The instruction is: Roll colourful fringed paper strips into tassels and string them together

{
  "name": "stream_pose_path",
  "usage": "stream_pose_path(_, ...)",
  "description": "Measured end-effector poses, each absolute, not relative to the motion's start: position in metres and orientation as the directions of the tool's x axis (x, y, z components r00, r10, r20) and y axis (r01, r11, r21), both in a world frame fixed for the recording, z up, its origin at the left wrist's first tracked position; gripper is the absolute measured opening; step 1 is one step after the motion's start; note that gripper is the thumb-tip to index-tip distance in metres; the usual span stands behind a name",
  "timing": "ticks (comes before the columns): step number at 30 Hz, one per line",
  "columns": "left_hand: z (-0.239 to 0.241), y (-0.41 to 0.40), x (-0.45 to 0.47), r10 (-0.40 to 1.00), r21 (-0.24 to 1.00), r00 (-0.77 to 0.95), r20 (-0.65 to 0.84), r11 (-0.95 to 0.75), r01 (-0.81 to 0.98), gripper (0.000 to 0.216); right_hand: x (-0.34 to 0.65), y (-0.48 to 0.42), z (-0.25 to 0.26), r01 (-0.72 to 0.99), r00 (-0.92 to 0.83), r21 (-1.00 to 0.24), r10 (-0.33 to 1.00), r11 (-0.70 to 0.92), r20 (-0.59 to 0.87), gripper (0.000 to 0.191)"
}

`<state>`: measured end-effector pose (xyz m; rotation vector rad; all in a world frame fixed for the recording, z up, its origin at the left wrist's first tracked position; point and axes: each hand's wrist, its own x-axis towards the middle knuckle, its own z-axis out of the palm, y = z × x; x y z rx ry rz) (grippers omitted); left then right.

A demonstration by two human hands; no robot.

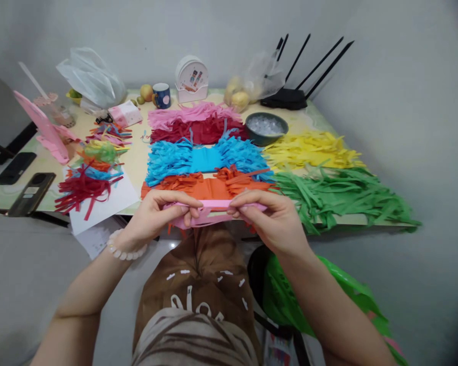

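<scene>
Pink fringed paper strip (pixel 213 209) held level just off the near edge of the table (pixel 137 157), above the lap. Left hand (pixel 156 216) pinches its left end, thumb and fingertips closed on the paper; right hand (pixel 269 216) pinches the right end the same way. Strip stretched between both hands, cut fringe hanging below. Bead bracelet (pixel 125 250) on the left wrist.

On the table, directly beyond the hands: orange fringed paper (pixel 208 187) at the near edge, then blue fringed paper (pixel 206 158), then dark red and pink fringed sheets (pixel 196 123) toward the far edge. Green fringed paper (pixel 339 195) at the near right corner, yellow fringed paper (pixel 313 150) behind it. Dark bowl (pixel 266 128) with pale contents sits between the yellow and red sheets. Mixed coloured tassels (pixel 91 170) lie on white paper at the near left. Router (pixel 290 96) at the far right corner; mug (pixel 161 95) at the far edge.
</scene>
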<state>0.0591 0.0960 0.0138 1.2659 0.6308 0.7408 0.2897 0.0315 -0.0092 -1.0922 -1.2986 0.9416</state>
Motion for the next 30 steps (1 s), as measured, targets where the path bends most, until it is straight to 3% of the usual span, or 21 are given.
stream_pose_path(5, 0.017, 0.097, 0.057, 0.805, 0.994, 0.591, 0.044, -0.092, 0.052, 0.021, 0.290, 0.030, 0.001, 0.252, -0.017, -0.913, 0.944, 0.322, 0.329, 0.014)
stream_pose_path(10, 0.016, 0.095, 0.058, 0.818, 0.870, 0.523, 0.238, -0.419, 0.260, 0.020, 0.288, 0.028, 0.004, 0.491, 0.038, -0.821, 0.934, 0.292, 0.355, 0.016)
stream_pose_path(14, 0.015, 0.094, 0.059, 0.799, 0.788, 0.553, 0.235, -0.490, 0.373, 0.015, 0.288, 0.028, 0.005, 0.606, 0.005, -0.731, 0.918, 0.312, 0.396, 0.012)
stream_pose_path(17, 0.017, 0.093, 0.061, 0.814, 0.832, 0.548, 0.192, -0.431, 0.349, 0.011, 0.287, 0.029, 0.006, 0.557, 0.023, -0.782, 0.935, 0.281, 0.353, 0.006)
stream_pose_path(20, 0.017, 0.091, 0.064, 0.830, 0.970, 0.554, 0.067, -0.185, 0.159, 0.020, 0.285, 0.030, 0.003, 0.332, 0.066, -0.920, 0.967, 0.210, 0.244, 0.010)
stream_pose_path(23, 0.014, 0.089, 0.065, 0.825, 0.998, 0.565, -0.026, 0.055, -0.035, 0.022, 0.282, 0.030, -0.002, 0.151, 0.108, -0.974, 0.976, 0.169, 0.186, 0.016)
stream_pose_path(30, 0.005, 0.094, 0.066, 0.829, 0.974, 0.556, -0.060, 0.171, -0.150, 0.014, 0.284, 0.034, -0.011, 0.013, 0.086, -0.984, 0.981, 0.175, 0.175, 0.010)
